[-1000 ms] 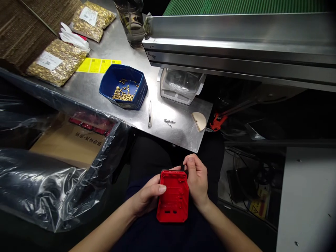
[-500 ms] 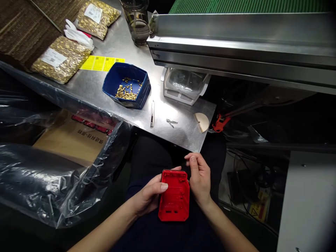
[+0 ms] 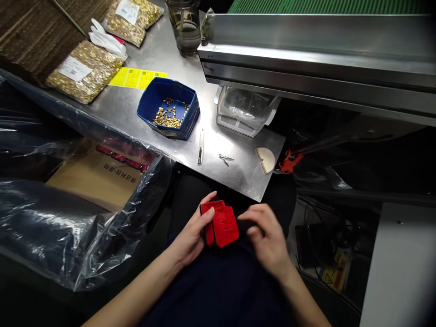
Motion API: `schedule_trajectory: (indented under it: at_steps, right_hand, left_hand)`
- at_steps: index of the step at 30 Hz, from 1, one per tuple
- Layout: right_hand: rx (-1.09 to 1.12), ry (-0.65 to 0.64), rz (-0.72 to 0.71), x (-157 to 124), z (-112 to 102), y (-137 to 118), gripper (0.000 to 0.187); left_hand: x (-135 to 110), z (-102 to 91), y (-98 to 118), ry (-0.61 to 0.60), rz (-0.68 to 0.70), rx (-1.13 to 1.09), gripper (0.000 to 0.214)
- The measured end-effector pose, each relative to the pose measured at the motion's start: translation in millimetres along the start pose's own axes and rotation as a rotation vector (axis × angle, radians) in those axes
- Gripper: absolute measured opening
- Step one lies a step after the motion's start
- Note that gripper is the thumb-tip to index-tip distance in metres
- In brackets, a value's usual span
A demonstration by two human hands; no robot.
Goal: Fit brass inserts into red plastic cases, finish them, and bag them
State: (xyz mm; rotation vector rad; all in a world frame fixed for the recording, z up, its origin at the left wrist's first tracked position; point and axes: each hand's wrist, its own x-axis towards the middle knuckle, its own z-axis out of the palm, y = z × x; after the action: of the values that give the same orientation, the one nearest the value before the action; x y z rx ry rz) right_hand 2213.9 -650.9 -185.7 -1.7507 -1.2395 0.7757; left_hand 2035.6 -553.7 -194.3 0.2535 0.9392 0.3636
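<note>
One red plastic case [image 3: 225, 225] hangs tilted in the left hand [image 3: 191, 234] above the lap [image 3: 231, 286], just below the near edge of the metal table [image 3: 214, 136]. With the case as the centre of a clock and 12 at the top of the view, the left hand sits at 9 o'clock, gripping it with the thumb over its upper left part. At 3 o'clock the right hand [image 3: 267, 236] is blurred and half-curled, thumb apart from the index finger, which points to the case's edge; I cannot tell whether they touch. On the table, a small metal tool [image 3: 226, 159] lies at 12, a slim knife [image 3: 200, 152] between 11 and 12, a pale half-disc [image 3: 267, 160] at 1. The blue bin [image 3: 191, 119], holding small brass pieces [image 3: 166, 120], stands at 11, a grey tray [image 3: 235, 127] between 12 and 1
</note>
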Motion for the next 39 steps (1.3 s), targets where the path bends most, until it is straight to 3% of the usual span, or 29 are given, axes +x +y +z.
schedule_trajectory:
  at_steps: [2, 4, 6, 10, 12, 15, 18, 21, 27, 30, 35, 39]
  right_hand:
    - [-0.107, -0.264, -0.148, 1, 2, -8, 0.023]
    - [-0.112, -0.316, -0.145, 1, 9, -12, 0.016]
    - [0.088, -0.229, 0.041, 1, 15, -9, 0.018]
    - [0.879, 0.025, 0.578, 1, 23, 5, 0.03]
    - [1.168, 0.121, 0.74, 1, 27, 11, 0.027]
    - [1.339, 0.183, 0.875, 0, 33, 15, 0.025]
    - [1.372, 0.179, 0.89, 2, 34, 13, 0.025]
    - [1.351, 0.117, 0.834, 5, 27, 10, 0.022]
    - [1.3, -0.297, 0.822, 11, 13, 5, 0.036]
    - [1.279, -0.431, 0.789, 16, 12, 4, 0.039]
    - [1.283, -0.379, 0.793, 20, 16, 7, 0.043]
    - [1.227, -0.421, 0.835, 23, 18, 17, 0.039]
  left_hand:
    - [7, 4.8, 2, 0.092, -0.003, 0.085, 0.054]
    - [10, 7.7, 6, 0.121, -0.021, 0.117, 0.048]
    - [10, 7.3, 10, 0.076, -0.005, 0.128, 0.05]
    - [5, -3.0, 17, -0.011, 0.154, 0.195, 0.052]
    - [4, -8.1, 14, -0.069, 0.196, 0.177, 0.053]
    - [6, -7.4, 8, -0.245, 0.205, 0.088, 0.066]
    - [10, 1.0, 8, -0.329, 0.188, -0.031, 0.076]
    - [15, 5.8, 16, -0.306, 0.061, -0.161, 0.077]
    - [15, -2.2, 17, -0.341, -0.116, -0.139, 0.078]
    - [14, -6.1, 12, -0.372, -0.22, -0.14, 0.077]
    - [10, -12.3, 10, -0.333, -0.242, -0.222, 0.071]
    - [5, -19.4, 10, -0.472, -0.213, -0.111, 0.076]
